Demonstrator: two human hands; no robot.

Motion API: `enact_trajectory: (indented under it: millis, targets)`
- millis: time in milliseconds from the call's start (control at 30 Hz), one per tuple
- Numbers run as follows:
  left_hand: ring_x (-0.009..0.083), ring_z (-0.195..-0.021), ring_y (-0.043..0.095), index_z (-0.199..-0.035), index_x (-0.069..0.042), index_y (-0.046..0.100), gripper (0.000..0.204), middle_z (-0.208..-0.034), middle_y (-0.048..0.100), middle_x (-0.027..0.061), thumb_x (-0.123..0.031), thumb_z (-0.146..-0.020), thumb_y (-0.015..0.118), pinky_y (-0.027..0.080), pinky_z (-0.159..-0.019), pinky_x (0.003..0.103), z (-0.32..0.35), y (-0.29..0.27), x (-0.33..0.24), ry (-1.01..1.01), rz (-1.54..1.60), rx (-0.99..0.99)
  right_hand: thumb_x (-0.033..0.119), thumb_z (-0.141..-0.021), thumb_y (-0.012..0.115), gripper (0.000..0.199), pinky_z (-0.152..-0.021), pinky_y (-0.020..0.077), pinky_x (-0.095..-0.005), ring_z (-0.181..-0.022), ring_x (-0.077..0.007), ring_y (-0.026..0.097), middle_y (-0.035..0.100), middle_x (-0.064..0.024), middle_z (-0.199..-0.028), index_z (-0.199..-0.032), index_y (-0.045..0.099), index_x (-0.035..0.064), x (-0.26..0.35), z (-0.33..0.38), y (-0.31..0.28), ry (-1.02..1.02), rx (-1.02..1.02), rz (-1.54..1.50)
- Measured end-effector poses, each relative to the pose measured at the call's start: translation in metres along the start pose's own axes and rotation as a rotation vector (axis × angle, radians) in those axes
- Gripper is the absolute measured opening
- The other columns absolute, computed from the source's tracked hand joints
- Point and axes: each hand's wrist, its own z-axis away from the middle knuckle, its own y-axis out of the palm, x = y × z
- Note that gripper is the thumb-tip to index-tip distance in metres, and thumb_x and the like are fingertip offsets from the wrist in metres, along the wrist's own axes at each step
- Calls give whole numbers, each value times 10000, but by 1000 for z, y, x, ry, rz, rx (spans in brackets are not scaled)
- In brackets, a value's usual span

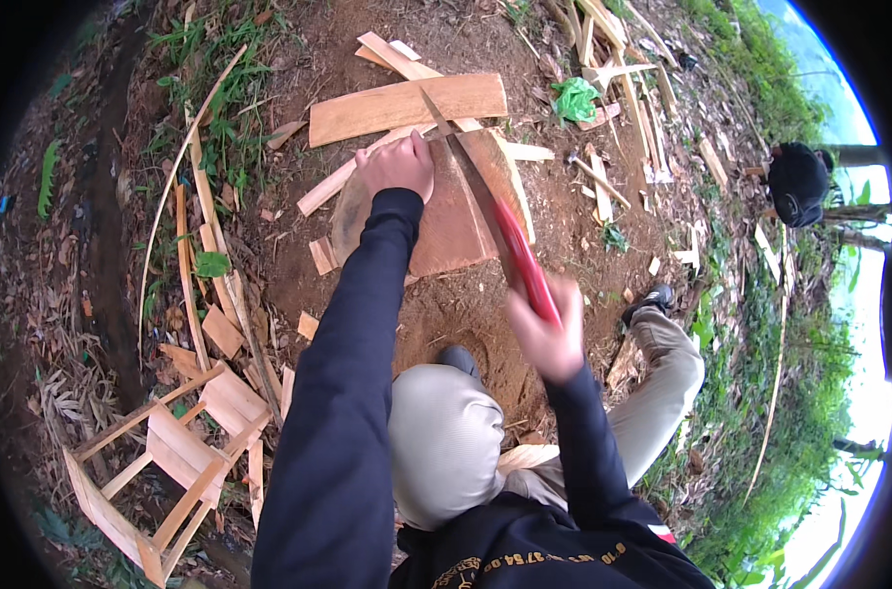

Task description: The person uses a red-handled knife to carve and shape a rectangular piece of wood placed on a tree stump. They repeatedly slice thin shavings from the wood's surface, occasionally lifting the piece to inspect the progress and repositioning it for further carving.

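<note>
My right hand [549,329] is closed around the red handle of a long, tapering blade [475,182] that looks like a hand saw. Its narrow tip points away over a wide wooden board [407,106]. Below the blade stands a broad cut tree stump [446,231]. On the stump's far left part, my left hand [399,169] is closed on a narrow wood strip [326,188]. The strip passes beneath the fingers, and the blade crosses close to their right side. Motion blurs my right hand slightly, and the fingers of my left hand partly hide the strip.
A small wooden frame [186,447] lies at lower left beside long strips. A hammer [600,183], a green plastic bag [576,100] and a pile of planks [642,108] are at the right. Another person [797,185] is at far right. My knee [444,442] is near the stump.
</note>
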Motion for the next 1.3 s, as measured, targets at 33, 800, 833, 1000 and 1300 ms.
enact_trajectory:
  millis: [33,800,833,1000,1300]
  targets:
    - [323,-766,691,-790,-95,750,461,-791,717,162,-336,-987,411,396,-938,485,0,-3,-9,-5,-17,42,38,-804,668,264,-441,313,-270,-471,-45,393,436,44,-523,-617,481,44,-2,-29,6,-49,-66,-6]
    - [315,-798,705,-848,-104,773,497,-809,727,170,-345,-1001,367,301,-1093,578,9,1,-1,-30,35,43,138,-788,679,277,-462,340,-316,-524,-65,402,412,-15,-518,-637,491,1,24,-39,20,44,-26,108]
    - [304,-788,691,-854,-98,762,470,-801,724,136,-360,-993,397,379,-999,520,7,-2,-18,-32,7,106,148,-795,676,274,-467,353,-313,-529,-60,407,423,-15,-517,-646,499,2,7,-62,18,-42,-29,145]
    - [319,-771,686,-853,-96,761,466,-800,722,151,-355,-991,399,368,-1010,525,14,-1,8,-63,-31,108,58,-772,650,191,-478,344,-265,-538,-33,404,439,36,-541,-642,518,9,58,18,-21,-21,63,104]
    - [316,-806,702,-864,-112,769,497,-803,726,158,-360,-1003,362,309,-1085,549,6,-1,2,-59,-3,74,140,-789,694,250,-472,363,-286,-531,-48,420,462,29,-550,-647,532,12,27,-57,11,-7,37,90]
